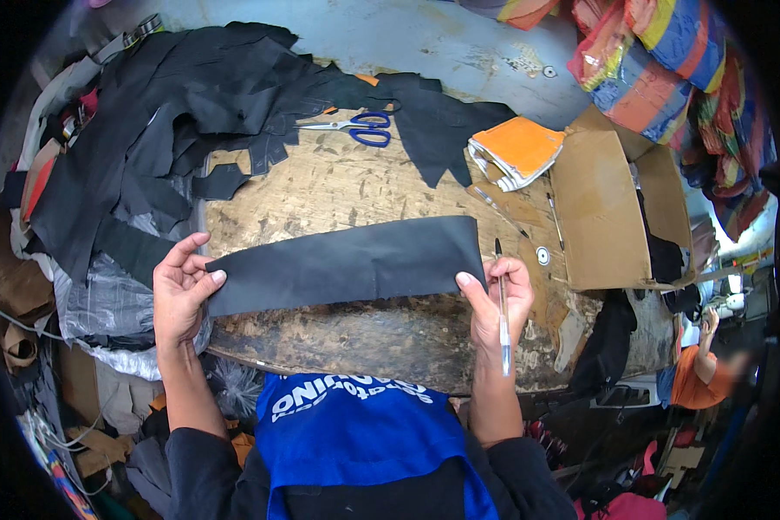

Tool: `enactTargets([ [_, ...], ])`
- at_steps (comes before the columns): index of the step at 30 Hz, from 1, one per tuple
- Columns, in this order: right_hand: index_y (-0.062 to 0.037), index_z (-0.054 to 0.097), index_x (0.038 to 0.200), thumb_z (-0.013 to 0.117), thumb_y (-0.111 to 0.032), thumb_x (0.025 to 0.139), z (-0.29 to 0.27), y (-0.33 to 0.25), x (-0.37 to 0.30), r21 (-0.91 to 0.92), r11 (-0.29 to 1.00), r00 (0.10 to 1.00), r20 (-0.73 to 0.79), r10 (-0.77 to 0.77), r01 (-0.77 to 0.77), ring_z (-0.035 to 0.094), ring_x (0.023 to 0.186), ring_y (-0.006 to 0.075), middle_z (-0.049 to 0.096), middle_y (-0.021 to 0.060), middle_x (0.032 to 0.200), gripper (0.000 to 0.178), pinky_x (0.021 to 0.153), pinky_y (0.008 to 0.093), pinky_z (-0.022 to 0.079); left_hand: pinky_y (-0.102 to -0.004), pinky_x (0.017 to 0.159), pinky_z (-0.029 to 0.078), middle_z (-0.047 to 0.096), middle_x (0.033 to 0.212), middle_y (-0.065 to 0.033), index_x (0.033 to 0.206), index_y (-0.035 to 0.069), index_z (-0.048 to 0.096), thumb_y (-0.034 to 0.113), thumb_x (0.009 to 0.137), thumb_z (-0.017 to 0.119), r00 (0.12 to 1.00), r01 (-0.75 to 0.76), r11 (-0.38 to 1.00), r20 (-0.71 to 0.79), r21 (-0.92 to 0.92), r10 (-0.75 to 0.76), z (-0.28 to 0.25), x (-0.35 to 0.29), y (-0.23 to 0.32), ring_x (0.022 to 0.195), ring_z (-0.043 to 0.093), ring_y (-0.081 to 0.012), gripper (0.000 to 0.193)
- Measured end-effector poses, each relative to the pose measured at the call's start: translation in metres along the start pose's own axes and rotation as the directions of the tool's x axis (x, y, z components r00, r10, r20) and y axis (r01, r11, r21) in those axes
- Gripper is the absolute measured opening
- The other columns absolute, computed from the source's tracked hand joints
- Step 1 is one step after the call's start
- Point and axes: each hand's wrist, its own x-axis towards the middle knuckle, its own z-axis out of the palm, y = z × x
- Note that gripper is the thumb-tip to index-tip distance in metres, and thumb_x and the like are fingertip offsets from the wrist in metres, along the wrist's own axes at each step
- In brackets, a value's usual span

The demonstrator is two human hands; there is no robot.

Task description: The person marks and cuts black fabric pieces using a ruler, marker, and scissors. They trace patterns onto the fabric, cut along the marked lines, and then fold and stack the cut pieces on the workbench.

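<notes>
Black leather strip (347,264) pinched by left hand (180,290) and right hand (498,303) (pen (503,312) in grip).

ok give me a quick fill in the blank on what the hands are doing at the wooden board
1. Both hands stretch a long black strip flat over the ____ board.
2. The right hand also holds a ____ upright beside the strip's end.
3. The left hand pinches the strip's ____ end.
4. The scissors at the far side have ____ handles.

Missing words: wooden; pen; left; blue
</notes>
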Motion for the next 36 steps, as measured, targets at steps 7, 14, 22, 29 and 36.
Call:
enactTargets([
  [7,-0.0042,0.057,0.081,0.068,0.003,0.074,-0.057,0.029,-0.013,-0.647,0.752,0.992,-0.082,0.097,-0.128,0.052,0.071,0.0105,0.055,0.003,0.072,0.015,0.065,0.024,0.044,-0.026,0.074,0.048,0.064,0.086,-0.0062,0.108,0.001,0.063,0.0,0.07,0.07,0.999,-0.046,0.835,0.006,0.549,0.051,0.053,-0.003,0.004,0.082,0.058,-0.0126,0.039],
  [14,-0.007,0.065,0.092,0.066,-0.003,0.074,-0.138,0.049,0.026,-0.976,0.181,0.991,0.106,-0.076,0.118,0.057,0.084,0.0324,0.061,0.015,0.085,0.018,0.076,0.0394,0.046,-0.0414,0.065,0.047,0.06,0.084,-0.0107,0.086,0.005,0.064,0.048,0.078,0.069,0.078,0.16,0.837,0.852,-0.523,0.518,0.164,-0.062,0.077,0.078,0.057,-0.0293,0.044],
  [22,-0.0058,0.062,0.09,0.067,0.002,0.067,-0.158,0.059,0.045,-0.953,0.299,0.996,0.076,0.055,0.056,0.058,0.079,0.0271,0.059,0.0126,0.079,0.025,0.075,0.0357,0.046,-0.0347,0.042,0.037,0.046,0.051,-0.0079,0.067,0.003,0.048,0.04,0.076,0.073,0.008,0.652,0.354,0.472,-0.671,0.881,0.237,-0.088,0.113,0.046,0.05,-0.029,0.046],
  [29,-0.0063,0.058,0.09,0.067,0.004,0.063,-0.165,0.057,0.06,-0.953,0.291,0.974,0.14,0.181,0.083,0.056,0.075,0.0275,0.057,0.0107,0.077,0.03,0.071,0.0349,0.045,-0.0371,0.048,0.039,0.056,0.065,-0.0099,0.077,0.001,0.06,0.035,0.073,0.076,-0.46,0.513,0.608,0.404,-0.606,0.791,0.268,-0.073,0.076,0.054,0.054,-0.0231,0.038],
  [36,-0.005,0.054,0.083,0.067,0.008,0.067,-0.143,0.047,0.062,-0.697,0.699,0.96,0.057,0.275,-0.159,0.056,0.069,0.0129,0.058,0.0029,0.077,0.024,0.064,0.0264,0.046,-0.0486,0.092,0.039,0.052,0.119,-0.0174,0.115,0.008,0.057,0.041,0.072,0.071,0.303,-0.741,0.625,0.953,0.245,-0.015,0.203,-0.04,-0.064,0.117,0.045,-0.0338,0.056],
])
